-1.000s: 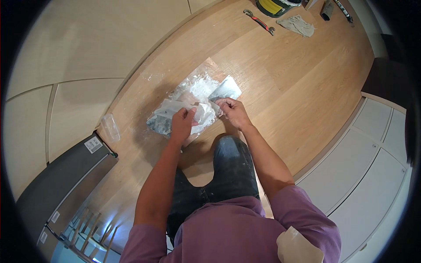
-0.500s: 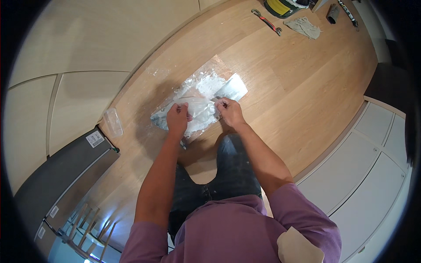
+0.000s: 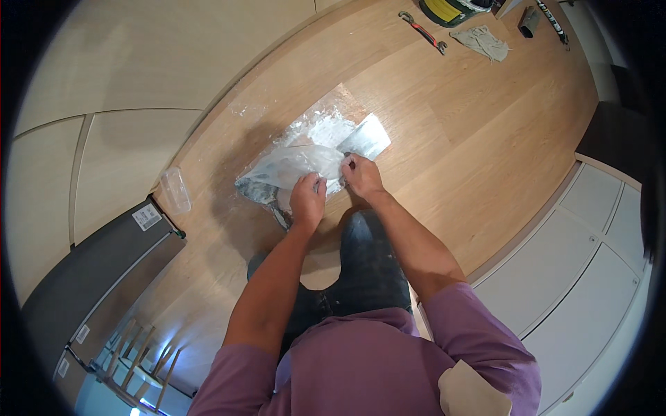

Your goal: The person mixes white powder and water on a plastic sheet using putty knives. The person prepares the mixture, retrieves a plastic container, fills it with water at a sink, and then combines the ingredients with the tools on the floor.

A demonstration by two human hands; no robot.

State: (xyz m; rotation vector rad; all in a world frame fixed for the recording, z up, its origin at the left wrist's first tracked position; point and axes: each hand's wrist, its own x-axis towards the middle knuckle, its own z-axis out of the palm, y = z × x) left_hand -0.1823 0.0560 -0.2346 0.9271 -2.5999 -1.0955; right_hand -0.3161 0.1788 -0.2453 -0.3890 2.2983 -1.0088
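A translucent plastic bag (image 3: 288, 166) lies over a sheet smeared with white paste (image 3: 326, 126) on the wooden floor. My left hand (image 3: 307, 200) is closed on the bag's lower edge. My right hand (image 3: 362, 177) pinches the right end of the bag. Just beyond my right hand rests a flat metal blade (image 3: 368, 135) coated in pale residue; whether it has a handle is hidden. Grey, crumpled material (image 3: 257, 191) shows at the bag's left end.
A clear plastic tray (image 3: 175, 188) lies left, beside a dark grey panel (image 3: 104, 263). At the back are a red-handled wrench (image 3: 423, 31), a rag (image 3: 479, 41), a bucket (image 3: 444, 10) and a metal tube (image 3: 528, 22). Pale cabinets (image 3: 541, 270) stand right.
My left hand has moved right and toward me, from the bag's middle to its lower edge. The bag now lies more drawn out across the smeared sheet. My right hand stays near its end.
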